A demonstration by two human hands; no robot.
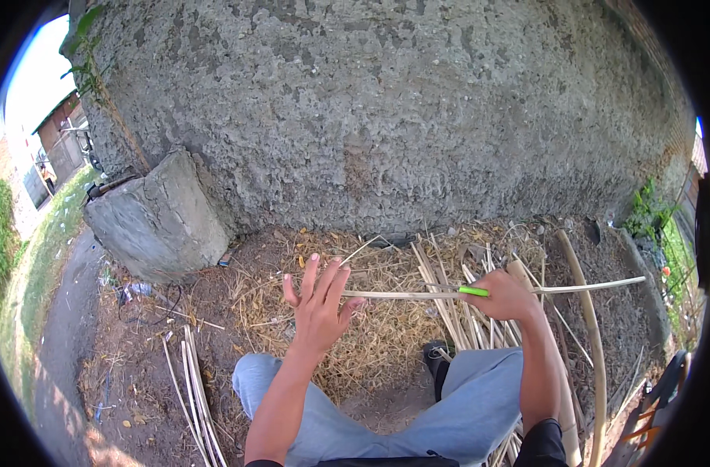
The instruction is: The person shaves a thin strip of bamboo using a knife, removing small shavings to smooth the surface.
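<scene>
A long pale bamboo strip [401, 295] lies across in front of me, roughly level, over the shavings. My left hand [317, 315] is open at the strip's left end, fingers stretched and spread, the thumb close beside it. My right hand [506, 296] is closed around a knife with a bright green handle [473, 291]. Its thin blade points left along the strip. The strip passes behind or through my right fist and comes out on the right; whether those fingers also grip it is hidden.
Curly shavings [370, 342] cover the ground between my legs. Several split strips [456, 311] lie near my right knee, others [195, 397] at left. Thick poles [588, 327] lie at right. A rough wall [417, 117] stands ahead; a concrete block [164, 218] bears a dark-headed tool [110, 185].
</scene>
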